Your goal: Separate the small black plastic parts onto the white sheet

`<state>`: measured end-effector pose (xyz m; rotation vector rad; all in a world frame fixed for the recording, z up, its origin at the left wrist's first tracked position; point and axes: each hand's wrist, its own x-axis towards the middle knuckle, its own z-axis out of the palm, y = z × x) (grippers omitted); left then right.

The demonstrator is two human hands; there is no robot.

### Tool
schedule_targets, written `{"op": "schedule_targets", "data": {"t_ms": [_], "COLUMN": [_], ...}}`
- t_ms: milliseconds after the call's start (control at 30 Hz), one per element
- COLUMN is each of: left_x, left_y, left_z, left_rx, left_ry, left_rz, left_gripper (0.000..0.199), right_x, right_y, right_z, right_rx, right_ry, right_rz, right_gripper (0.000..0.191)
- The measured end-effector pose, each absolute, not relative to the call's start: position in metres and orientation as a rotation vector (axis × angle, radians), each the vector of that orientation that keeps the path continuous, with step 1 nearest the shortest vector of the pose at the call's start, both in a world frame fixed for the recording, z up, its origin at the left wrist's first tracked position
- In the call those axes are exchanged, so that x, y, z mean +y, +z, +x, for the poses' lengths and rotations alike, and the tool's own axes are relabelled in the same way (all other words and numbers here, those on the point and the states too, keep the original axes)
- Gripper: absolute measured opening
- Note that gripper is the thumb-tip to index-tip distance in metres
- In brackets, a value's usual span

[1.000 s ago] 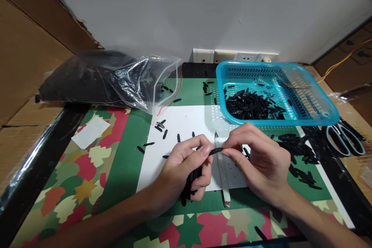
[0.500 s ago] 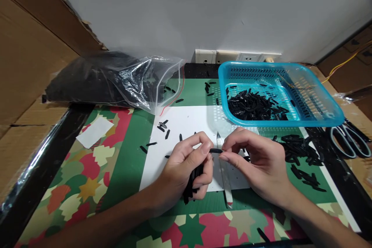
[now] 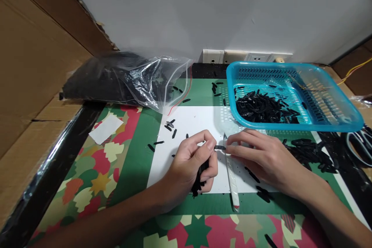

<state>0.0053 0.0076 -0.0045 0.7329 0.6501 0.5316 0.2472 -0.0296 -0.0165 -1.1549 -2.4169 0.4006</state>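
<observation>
1. The table (image 3: 133,170), under a green and patterned cover, spreads across the middle and bottom of the frame.
2. A clear zip bag (image 3: 107,81), bulging with something black, slumps at upper left; it looks soft, slippery and fairly weighty, best lifted with support underneath.
3. A blue plastic basket (image 3: 290,126) sits at upper right, a heap of black pieces inside. It looks light and a little flexible; its rim offers the surest hold.
4. White paper (image 3: 203,118) lies at centre, beneath the hands.
5. The right hand (image 3: 228,147), right of centre, has its fingers at one end of a black piece; its thumb is hidden, so whether it pinches cannot be told.
6. The left hand (image 3: 200,162), at centre, curls closed around a bunch while its thumb and forefinger clamp the piece's left end.
7. A loose pile (image 3: 312,153) of similar pieces rests at right, below the basket.
8. A slim white tool (image 3: 232,182) with a dark point slants between the hands, probably stiff and easily rolled.
9. The bunch (image 3: 198,180) pokes below the left fingers; it could slide apart if the palm loosens.
10. The piece (image 3: 220,147), bridging both hands, seems very light, thin and perhaps brittle: fingertips at its ends suit it.
</observation>
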Motion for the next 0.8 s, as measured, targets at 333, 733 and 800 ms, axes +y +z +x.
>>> {"op": "schedule_targets", "data": {"t_ms": [333,733,800], "left_x": [0.012,0.014,0.014], "left_y": [-0.006,-0.009,-0.010], "left_z": [0.006,0.006,0.006], "left_rx": [0.671,0.707,0.714], "left_ry": [0.543,0.619,0.620], "left_rz": [0.696,0.712,0.714], "left_gripper": [0.037,0.041,0.041], "right_x": [-0.028,-0.033,-0.035], "right_y": [-0.010,0.010,0.012], "right_z": [0.246,0.244,0.248], "right_rx": [-2.532,-2.569,-2.500], "right_ry": [0.525,0.951,0.932], "right_rz": [-1.133,-1.151,-1.116], "right_gripper": [0.030,0.034,0.034]}}
